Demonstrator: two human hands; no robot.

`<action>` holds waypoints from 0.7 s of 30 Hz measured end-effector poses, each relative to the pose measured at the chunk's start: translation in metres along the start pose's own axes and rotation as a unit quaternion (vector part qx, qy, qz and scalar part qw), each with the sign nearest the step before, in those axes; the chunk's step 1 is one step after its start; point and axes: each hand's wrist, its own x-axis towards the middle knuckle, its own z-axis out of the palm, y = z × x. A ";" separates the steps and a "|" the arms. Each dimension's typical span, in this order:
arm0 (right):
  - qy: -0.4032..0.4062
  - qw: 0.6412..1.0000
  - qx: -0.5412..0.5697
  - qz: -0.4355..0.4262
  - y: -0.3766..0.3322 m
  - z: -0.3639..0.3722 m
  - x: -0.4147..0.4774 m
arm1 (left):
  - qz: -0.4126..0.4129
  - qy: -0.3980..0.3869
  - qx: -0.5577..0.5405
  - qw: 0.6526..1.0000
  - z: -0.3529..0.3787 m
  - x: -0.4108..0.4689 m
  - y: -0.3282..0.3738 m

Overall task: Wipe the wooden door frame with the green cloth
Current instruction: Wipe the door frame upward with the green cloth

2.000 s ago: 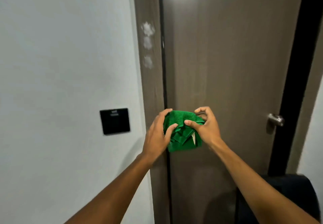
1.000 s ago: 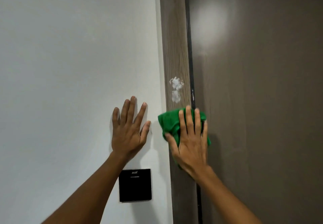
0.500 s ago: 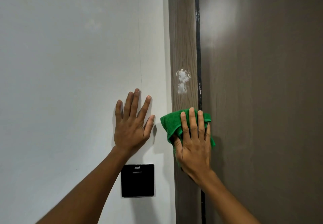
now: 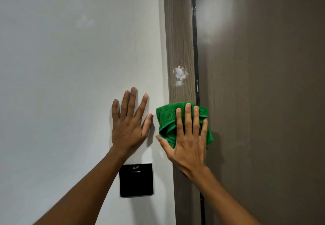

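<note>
The wooden door frame (image 4: 179, 36) runs vertically through the middle of the view, between the white wall and the brown door. A white smear (image 4: 179, 76) sits on the frame. Just below the smear, the folded green cloth (image 4: 166, 117) lies flat against the frame, and my right hand (image 4: 189, 140) presses on it with fingers spread and pointing up. My left hand (image 4: 130, 123) rests flat on the white wall beside the frame, fingers apart, holding nothing.
A black square wall switch (image 4: 136, 180) is mounted on the white wall (image 4: 70, 66) below my left hand. The closed brown door (image 4: 263, 101) fills the right side, with a dark gap (image 4: 194, 31) between it and the frame.
Two seconds ago both hands held the cloth low in front of the door. Since then the left hand went to the wall and the right pressed the cloth under the smear; one lower smear is gone.
</note>
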 end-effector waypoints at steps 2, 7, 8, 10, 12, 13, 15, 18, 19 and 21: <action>0.020 1.000 -0.012 -0.005 0.002 0.003 0.010 | -0.001 0.000 0.002 1.000 0.000 0.001 0.000; 0.040 0.999 -0.001 0.000 -0.001 -0.003 0.063 | -0.002 -0.004 0.008 1.000 0.001 0.002 0.000; 0.042 0.999 -0.002 0.006 -0.002 -0.002 0.065 | -0.001 -0.003 0.006 1.000 0.001 0.002 -0.001; 0.046 0.999 -0.007 0.012 -0.004 0.001 0.057 | 0.001 -0.001 0.005 1.000 0.001 0.000 -0.001; 0.049 0.999 -0.020 0.012 -0.002 0.005 0.039 | 0.004 -0.002 0.004 1.000 0.001 0.002 0.000; 0.047 0.998 -0.026 0.013 -0.001 0.007 0.027 | 0.005 -0.004 0.003 1.000 0.001 0.002 0.000; 0.037 0.999 -0.034 0.010 0.002 0.009 0.008 | 0.006 -0.006 -0.001 1.000 -0.001 0.001 -0.001; 0.041 0.998 -0.040 0.004 0.007 0.010 0.012 | 0.007 -0.002 0.001 1.000 0.000 0.001 -0.001; 0.046 0.998 -0.039 0.012 0.008 0.008 0.022 | 0.008 0.000 0.002 1.000 0.000 0.000 -0.001; 0.061 0.997 -0.032 0.041 0.005 0.005 0.049 | 0.008 0.007 0.002 1.000 0.002 0.000 -0.002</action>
